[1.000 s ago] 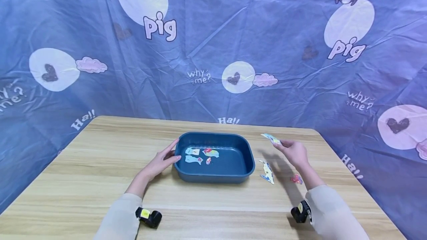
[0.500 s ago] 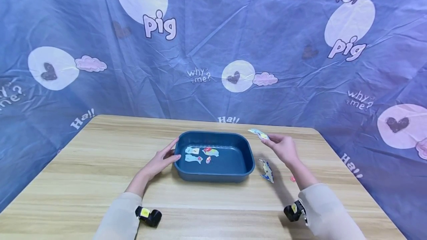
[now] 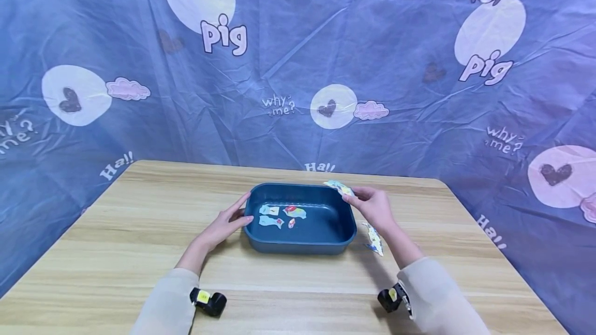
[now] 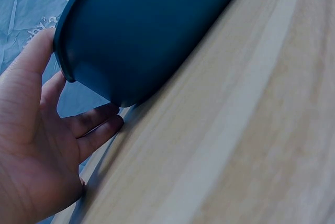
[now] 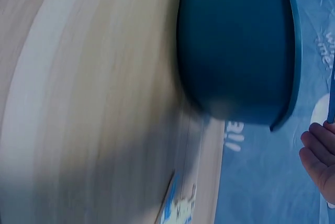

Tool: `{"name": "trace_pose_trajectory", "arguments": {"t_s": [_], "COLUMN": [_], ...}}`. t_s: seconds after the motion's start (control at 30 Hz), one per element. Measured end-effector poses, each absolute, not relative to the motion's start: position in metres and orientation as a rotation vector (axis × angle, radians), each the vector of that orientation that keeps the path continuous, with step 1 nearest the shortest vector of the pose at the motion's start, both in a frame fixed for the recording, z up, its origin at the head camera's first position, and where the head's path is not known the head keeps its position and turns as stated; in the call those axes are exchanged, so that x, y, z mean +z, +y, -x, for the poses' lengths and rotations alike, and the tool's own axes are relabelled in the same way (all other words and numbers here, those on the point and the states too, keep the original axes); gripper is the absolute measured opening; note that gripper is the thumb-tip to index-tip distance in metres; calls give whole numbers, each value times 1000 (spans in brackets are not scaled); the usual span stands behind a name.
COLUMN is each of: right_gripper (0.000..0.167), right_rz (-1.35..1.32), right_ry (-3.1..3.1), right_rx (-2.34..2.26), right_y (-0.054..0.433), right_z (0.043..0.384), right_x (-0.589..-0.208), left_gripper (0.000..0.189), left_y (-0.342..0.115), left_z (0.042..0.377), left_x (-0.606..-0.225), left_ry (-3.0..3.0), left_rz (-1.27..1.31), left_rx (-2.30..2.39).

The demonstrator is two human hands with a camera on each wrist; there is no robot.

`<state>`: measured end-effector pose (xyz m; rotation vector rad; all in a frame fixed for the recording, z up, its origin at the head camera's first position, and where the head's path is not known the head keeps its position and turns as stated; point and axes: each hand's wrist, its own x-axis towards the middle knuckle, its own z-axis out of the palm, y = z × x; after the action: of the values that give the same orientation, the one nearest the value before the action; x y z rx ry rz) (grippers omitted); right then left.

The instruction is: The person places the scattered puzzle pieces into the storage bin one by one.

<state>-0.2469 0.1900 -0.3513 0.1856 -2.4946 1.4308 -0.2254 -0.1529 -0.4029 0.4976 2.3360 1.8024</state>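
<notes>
A dark blue rectangular basin (image 3: pixel 300 248) stands on the table. My left hand (image 3: pixel 225 227) grips its left end, thumb over the rim; the left wrist view shows fingers against the outer wall (image 4: pixel 136 35). My right hand (image 3: pixel 372 208) pinches a flat, irregular printed piece (image 3: pixel 337 186), light blue and yellow, at the basin's far right corner. In the right wrist view only the fingers and palm edge (image 5: pixel 320 158) show, right of the basin. Flat pieces lie inside the basin: a light blue one (image 3: pixel 270 221), a red and yellow-green one (image 3: pixel 295 213) and a small reddish one (image 3: pixel 292 223) among them.
Another flat piece, white, yellow and blue (image 3: pixel 374 239), lies on the wooden table (image 3: pixel 279 288) right of the basin. My right forearm passes just beside it. A blue printed cloth (image 3: pixel 288 138) hangs behind the table's far edge.
My right hand has moved left with the light blue piece, from over the table's right side to the basin's right rim. The left hand and basin have stayed still.
</notes>
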Motion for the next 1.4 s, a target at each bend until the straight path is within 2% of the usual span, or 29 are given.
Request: {"name": "trace_pose_trajectory", "arguments": {"t_s": [0.17,0.43,0.97,1.4], "right_gripper": [35,29,23,24], "right_rz": [-220,-276,-207,-221], "right_ry": [-2469,-2501,-2647,-2763], "right_rx": [1452,1404,1396,1192], "right_y": [177,158,142,137], "right_z": [247,248,257,255], "right_x": [-353,-359,-378,-382], "left_gripper": [63,65,65,64], "left_y": [-153,-159,-158,-156], "left_z": [226,242,243,239], "left_x": [-404,-430,-431,-423], "left_ry": [2337,2362,2355,2360], "left_rz": [-505,-512,-511,-480], "left_rx": [1813,1823,1828,1810]}}
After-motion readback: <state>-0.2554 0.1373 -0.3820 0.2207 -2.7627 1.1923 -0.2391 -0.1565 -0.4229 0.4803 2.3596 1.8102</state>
